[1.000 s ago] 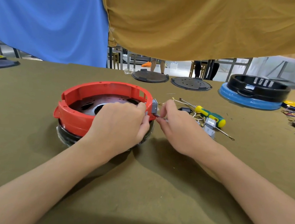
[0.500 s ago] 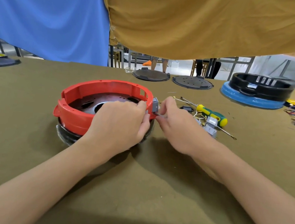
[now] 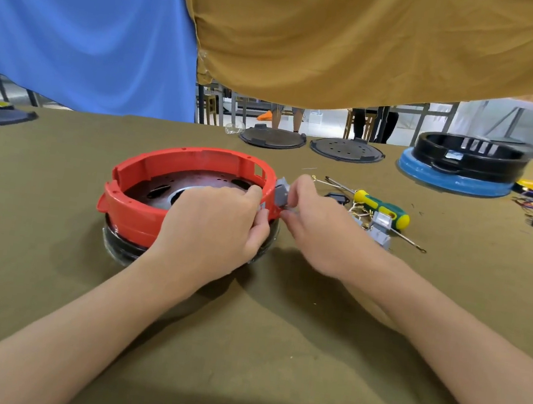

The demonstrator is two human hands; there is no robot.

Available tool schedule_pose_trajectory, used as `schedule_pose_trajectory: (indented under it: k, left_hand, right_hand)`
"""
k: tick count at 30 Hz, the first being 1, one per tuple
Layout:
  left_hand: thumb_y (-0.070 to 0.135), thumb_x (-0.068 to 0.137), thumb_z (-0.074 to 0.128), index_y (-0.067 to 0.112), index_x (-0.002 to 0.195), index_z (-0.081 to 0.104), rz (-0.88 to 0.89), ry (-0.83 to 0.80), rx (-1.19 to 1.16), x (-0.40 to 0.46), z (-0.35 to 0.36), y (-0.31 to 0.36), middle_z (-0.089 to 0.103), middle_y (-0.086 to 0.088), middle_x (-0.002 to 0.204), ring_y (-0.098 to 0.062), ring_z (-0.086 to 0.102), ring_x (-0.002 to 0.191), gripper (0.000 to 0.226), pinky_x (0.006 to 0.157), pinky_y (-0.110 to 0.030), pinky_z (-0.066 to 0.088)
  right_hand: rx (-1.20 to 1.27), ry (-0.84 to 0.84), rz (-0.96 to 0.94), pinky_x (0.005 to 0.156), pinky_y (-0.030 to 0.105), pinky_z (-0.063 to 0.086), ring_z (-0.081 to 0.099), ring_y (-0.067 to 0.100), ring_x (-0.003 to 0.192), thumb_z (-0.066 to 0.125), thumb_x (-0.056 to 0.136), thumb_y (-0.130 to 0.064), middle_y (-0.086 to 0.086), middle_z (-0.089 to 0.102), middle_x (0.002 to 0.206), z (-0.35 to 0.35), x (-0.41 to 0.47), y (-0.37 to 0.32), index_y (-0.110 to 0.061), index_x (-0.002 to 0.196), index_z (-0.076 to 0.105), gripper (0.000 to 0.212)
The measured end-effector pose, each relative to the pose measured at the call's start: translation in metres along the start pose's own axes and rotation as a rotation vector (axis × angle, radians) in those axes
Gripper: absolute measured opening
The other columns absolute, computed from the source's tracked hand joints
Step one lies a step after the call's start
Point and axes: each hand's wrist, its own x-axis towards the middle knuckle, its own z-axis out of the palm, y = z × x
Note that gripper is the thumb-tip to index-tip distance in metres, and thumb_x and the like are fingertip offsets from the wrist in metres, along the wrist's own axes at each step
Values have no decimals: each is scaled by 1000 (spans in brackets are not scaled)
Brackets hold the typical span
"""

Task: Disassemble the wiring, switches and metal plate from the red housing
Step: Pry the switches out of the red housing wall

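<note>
Head view: we see only this one camera, looking down over both forearms onto the olive table cloth [image 3: 52, 242].
Housing: the red housing [image 3: 143, 213] sits left of centre on the cloth, open side up, over a dark clear-wrapped base.
Plate: we see the dark metal plate [image 3: 166, 186] with holes lying inside the ring.
Left hand: our left hand [image 3: 215, 225] curls over the near right rim of the housing, thumb tip inside the wall, clamping it.
Right hand: our right hand [image 3: 319, 221] pinches a grey switch [image 3: 281, 195] that sticks out of the housing's right wall.
Loose parts: a yellow-green screwdriver [image 3: 381, 211], another grey switch block [image 3: 381, 229] and thin wiring [image 3: 357, 213] lie just right of our right hand.
Far edge: two dark round lids [image 3: 347, 149] and a black ring on a blue base [image 3: 455, 183].
</note>
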Motion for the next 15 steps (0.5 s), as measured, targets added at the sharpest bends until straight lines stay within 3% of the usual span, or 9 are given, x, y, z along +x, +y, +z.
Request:
schedule_pose_trajectory:
  k: [2, 4, 9, 12, 15]
  left_hand:
    - [29, 87, 65, 14, 69, 54, 3, 11, -12, -1, 2, -1, 30, 3, 50, -24, 27, 41, 25, 41, -26, 27]
    - [29, 87, 64, 14, 69, 54, -8, 13, -18, -1, 2, -1, 31, 3, 50, -24, 27, 41, 25, 41, -26, 28]
    - [30, 87, 62, 15, 69, 52, -13, -12, -16, -1, 0, -1, 31, 3, 48, -24, 28, 39, 26, 40, -26, 30]
    - [29, 86, 64, 15, 68, 52, -9, -21, -9, -2, -1, -1, 29, 4, 48, -24, 26, 38, 26, 40, -24, 26]
    - [29, 84, 65, 16, 66, 51, -2, -26, 6, -1, -2, -1, 26, 5, 49, -23, 22, 39, 26, 43, -22, 19]
  right_hand:
    - [-29, -23, -10, 49, 27, 30, 51, 12, 57, 45, 104, -28, -4, 55, 67, -13, 3, 8, -20, 101, 37, 12]
    - [-54, 1, -7, 49, 26, 26, 48, 10, 57, 45, 104, -28, -5, 52, 66, -19, 4, 13, -21, 100, 37, 11]
    - [-6, -39, -10, 50, 25, 30, 51, 10, 57, 47, 104, -29, -4, 55, 68, -6, 3, 7, -19, 105, 38, 13]
    - [20, 19, -20, 46, 20, 31, 52, 6, 52, 49, 103, -29, -4, 55, 65, 0, 3, 7, -21, 108, 37, 15]
    - [101, 82, 24, 45, 16, 36, 55, 4, 52, 51, 102, -31, -4, 59, 69, -1, 4, 8, -19, 130, 35, 34]
